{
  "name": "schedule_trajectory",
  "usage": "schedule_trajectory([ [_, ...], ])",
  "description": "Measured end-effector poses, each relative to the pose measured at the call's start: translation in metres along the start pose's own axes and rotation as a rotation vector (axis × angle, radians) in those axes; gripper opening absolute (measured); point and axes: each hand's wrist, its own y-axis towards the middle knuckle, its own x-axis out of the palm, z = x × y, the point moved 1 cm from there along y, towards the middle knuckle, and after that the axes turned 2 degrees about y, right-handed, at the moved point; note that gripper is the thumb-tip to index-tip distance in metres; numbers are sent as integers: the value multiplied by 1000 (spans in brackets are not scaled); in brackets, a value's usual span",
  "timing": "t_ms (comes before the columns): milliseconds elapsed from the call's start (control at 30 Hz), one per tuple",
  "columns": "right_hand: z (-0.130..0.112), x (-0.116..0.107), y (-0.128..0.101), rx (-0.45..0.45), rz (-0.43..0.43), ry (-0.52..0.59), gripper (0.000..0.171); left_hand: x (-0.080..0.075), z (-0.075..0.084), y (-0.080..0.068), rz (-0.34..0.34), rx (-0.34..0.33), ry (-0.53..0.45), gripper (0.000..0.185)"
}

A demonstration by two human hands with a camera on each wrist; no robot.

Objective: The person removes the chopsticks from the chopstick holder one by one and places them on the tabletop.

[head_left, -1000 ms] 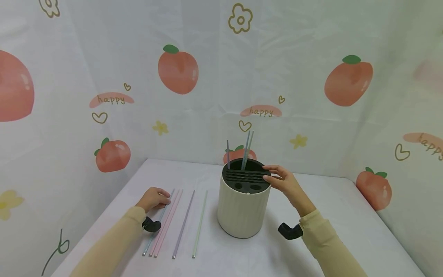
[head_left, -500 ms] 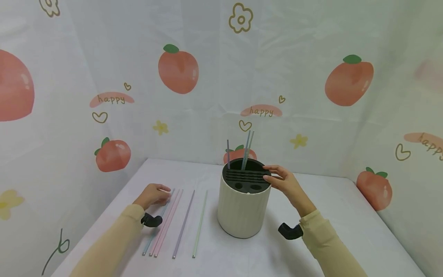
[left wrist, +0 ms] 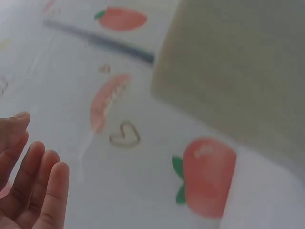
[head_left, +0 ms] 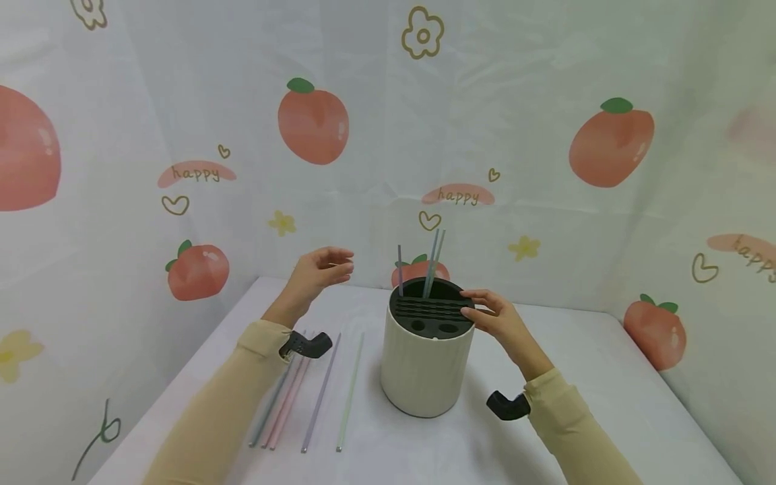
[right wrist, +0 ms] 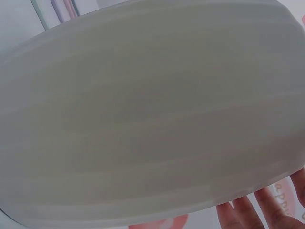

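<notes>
A cream ribbed holder (head_left: 427, 370) with a black slotted insert (head_left: 432, 313) stands mid-table. Three thin straws (head_left: 432, 259) stick up from its back half. My right hand (head_left: 468, 303) grips the holder's right rim, fingers over the top and thumb at the side; the right wrist view shows the ribbed wall (right wrist: 143, 109) filling the frame. My left hand (head_left: 345, 264) hovers in the air left of the holder, fingers relaxed and holding nothing, as its fingers (left wrist: 33, 191) show in the left wrist view. Several pastel straws (head_left: 321, 391) lie side by side on the table below it.
The white table (head_left: 576, 377) is boxed in by printed fabric walls (head_left: 545, 202) at the back and on both sides. The lying straws occupy the left front area.
My left hand has lifted off the straws on the table and risen up and to the right, toward the holder's top. The right hand and holder have not moved.
</notes>
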Motion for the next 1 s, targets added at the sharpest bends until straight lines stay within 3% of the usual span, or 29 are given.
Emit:
schedule_trajectory([
  [167,1,0,0,7,-2,1,50,35,20,5,-69,72,16,32],
  [367,1,0,0,6,-7,1,50,62,22,8,-106,87,53,29],
  [600,1,0,0,10,-6,-2,50,73,15,8,-113,91,28,27],
  [1000,1,0,0,5,-3,-2,50,78,11,10,-110,123,38,25],
])
